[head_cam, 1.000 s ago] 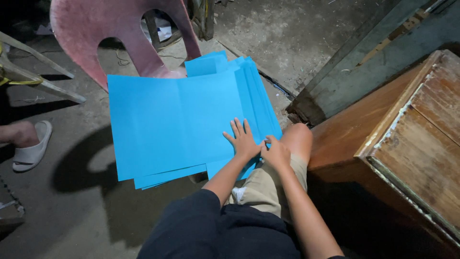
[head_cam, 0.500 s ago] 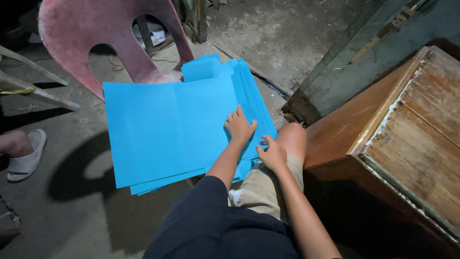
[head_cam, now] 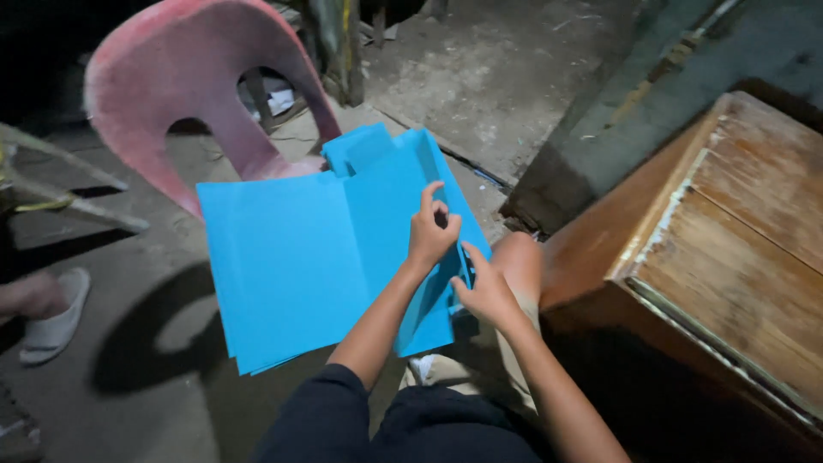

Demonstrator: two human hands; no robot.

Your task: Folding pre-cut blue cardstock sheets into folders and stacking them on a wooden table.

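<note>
the stack of bright blue paper sheets (head_cam: 291, 266) rests on the person's lap, overhanging left above the concrete floor (head_cam: 129, 403), with the far edge just beside the pink plastic chair (head_cam: 171, 77). the left hand (head_cam: 431, 233) is pinched on the raised right flap of the top sheet; the right hand (head_cam: 484, 291) is clamped on the same edge just nearer, beside the bare knee (head_cam: 519, 261). risk: the unsupported left part could slide off onto the dusty floor if the lap tilts, and an uneven pull between the hands could skew the fold or crease it. the sheets look thin, smooth and matte, with a vertical fold line near centre and slightly fanned edges at the near left corner. a worn brown wooden cabinet (head_cam: 729, 249) stands right.
</note>
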